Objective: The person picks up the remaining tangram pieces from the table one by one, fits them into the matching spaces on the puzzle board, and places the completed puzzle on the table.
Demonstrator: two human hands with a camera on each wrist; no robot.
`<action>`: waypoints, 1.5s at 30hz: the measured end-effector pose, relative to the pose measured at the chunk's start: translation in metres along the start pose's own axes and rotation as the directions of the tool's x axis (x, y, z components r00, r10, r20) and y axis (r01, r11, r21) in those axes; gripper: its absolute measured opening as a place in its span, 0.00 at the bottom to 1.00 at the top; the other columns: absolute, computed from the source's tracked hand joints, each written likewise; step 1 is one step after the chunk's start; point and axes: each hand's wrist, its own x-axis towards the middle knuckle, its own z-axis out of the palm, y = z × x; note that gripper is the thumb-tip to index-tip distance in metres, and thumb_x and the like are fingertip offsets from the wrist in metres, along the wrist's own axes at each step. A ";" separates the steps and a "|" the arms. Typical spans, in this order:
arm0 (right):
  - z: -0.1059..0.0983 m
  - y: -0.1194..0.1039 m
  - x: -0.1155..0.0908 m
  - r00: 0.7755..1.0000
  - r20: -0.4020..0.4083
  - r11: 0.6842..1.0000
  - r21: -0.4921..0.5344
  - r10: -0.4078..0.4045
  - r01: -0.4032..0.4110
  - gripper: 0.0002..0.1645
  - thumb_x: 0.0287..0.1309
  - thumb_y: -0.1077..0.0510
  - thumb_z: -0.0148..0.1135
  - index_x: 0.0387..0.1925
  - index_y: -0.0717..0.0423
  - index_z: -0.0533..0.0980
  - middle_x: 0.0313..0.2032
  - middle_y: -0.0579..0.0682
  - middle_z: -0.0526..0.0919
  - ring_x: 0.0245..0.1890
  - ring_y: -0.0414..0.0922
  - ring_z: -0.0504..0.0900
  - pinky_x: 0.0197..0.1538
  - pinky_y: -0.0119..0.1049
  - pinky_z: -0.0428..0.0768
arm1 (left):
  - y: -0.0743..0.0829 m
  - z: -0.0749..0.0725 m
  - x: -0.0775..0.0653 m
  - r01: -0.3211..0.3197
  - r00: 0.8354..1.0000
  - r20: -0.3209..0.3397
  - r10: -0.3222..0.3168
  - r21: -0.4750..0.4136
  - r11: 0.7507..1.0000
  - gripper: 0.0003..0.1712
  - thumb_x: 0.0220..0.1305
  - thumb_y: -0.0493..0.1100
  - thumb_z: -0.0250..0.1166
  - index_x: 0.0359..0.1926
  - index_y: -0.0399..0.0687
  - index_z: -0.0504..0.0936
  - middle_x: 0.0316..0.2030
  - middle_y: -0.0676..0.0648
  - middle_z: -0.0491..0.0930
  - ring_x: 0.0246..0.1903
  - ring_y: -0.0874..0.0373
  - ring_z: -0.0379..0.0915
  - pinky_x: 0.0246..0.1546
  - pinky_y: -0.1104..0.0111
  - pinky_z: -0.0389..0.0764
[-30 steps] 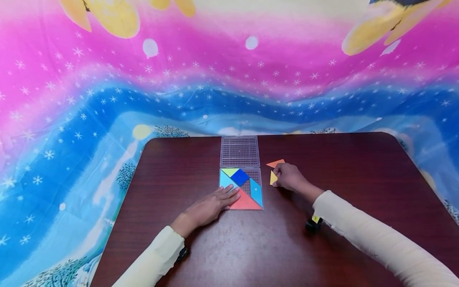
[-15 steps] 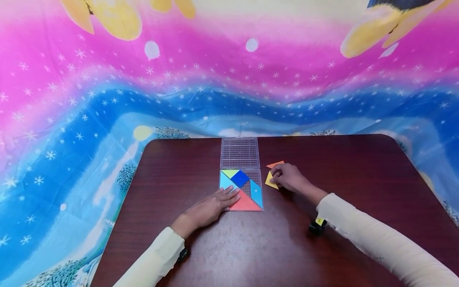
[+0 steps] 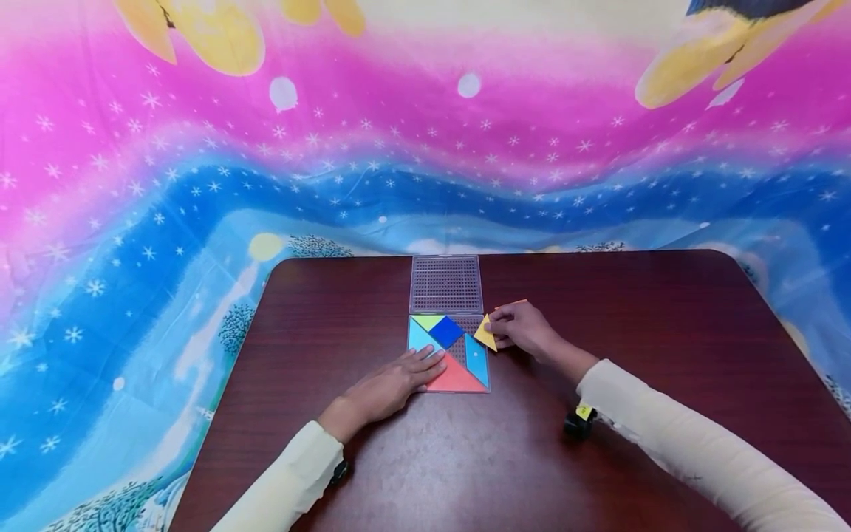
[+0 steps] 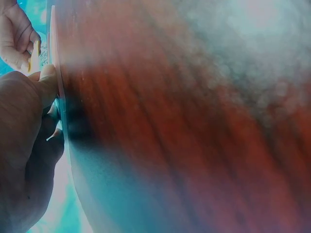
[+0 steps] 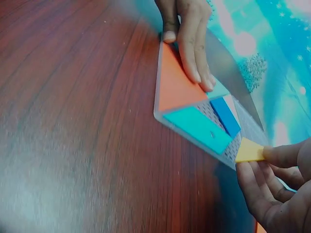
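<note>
A clear tangram tray (image 3: 473, 324) lies mid-table, holding a red-orange triangle (image 3: 457, 375), light-blue triangle (image 3: 419, 336), lime triangle (image 3: 428, 321), blue square (image 3: 447, 332) and cyan parallelogram (image 3: 475, 357). Across the two large triangles rests my left hand (image 3: 399, 380), fingers extended, its thumb at the tray's near edge in the right wrist view. My right hand (image 3: 528, 332) pinches a yellow triangle (image 5: 250, 151) between thumb and fingers, at the tray's right side, overlapping its rim in the head view. Behind that hand an orange triangle (image 3: 512, 303) lies mostly hidden.
The gridded clear lid (image 3: 445, 284) lies flat against the tray's far side, near the back edge of the dark wooden table (image 3: 332, 310). A patterned cloth (image 3: 399, 133) in pink and blue hangs behind the table. The left wrist view is largely blurred tabletop.
My right hand has turned the yellow triangle and carried it left from the table beside the tray to the tray's right rim. My left hand stays put.
</note>
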 end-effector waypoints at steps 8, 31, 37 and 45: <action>0.015 -0.008 0.000 0.999 0.037 0.998 0.066 -0.004 0.002 0.16 0.66 0.63 0.67 0.52 0.67 0.78 0.41 0.59 0.86 0.32 0.43 0.86 0.42 0.43 0.91 | -0.002 0.001 0.000 -0.010 1.000 -0.005 0.010 0.005 1.000 0.31 0.80 0.45 0.54 0.79 0.54 0.61 0.80 0.52 0.55 0.81 0.52 0.48 0.80 0.56 0.56; 0.048 -0.016 0.000 1.000 -0.004 1.000 0.002 0.020 -0.020 0.13 0.60 0.66 0.71 0.43 0.62 0.76 0.35 0.58 0.84 0.26 0.44 0.86 0.33 0.37 0.90 | -0.002 0.000 0.000 -0.032 0.999 -0.011 0.032 0.004 0.999 0.30 0.79 0.44 0.54 0.78 0.53 0.62 0.80 0.50 0.57 0.81 0.51 0.49 0.80 0.56 0.57; 0.050 -0.015 -0.002 1.000 -0.001 0.999 -0.019 -0.027 0.027 0.11 0.60 0.67 0.70 0.40 0.62 0.75 0.33 0.57 0.83 0.27 0.45 0.86 0.33 0.37 0.90 | -0.003 0.000 0.001 -0.028 1.000 -0.008 0.028 0.008 1.000 0.31 0.79 0.44 0.54 0.78 0.54 0.62 0.80 0.52 0.56 0.81 0.52 0.49 0.80 0.57 0.56; 0.053 -0.020 -0.005 0.995 -0.024 0.978 -0.189 -0.092 0.086 0.11 0.59 0.63 0.72 0.38 0.59 0.76 0.30 0.54 0.82 0.25 0.45 0.83 0.31 0.33 0.86 | -0.003 0.001 0.001 -0.032 0.999 -0.018 0.032 0.008 0.999 0.30 0.79 0.44 0.55 0.78 0.54 0.63 0.80 0.51 0.57 0.80 0.52 0.50 0.80 0.57 0.58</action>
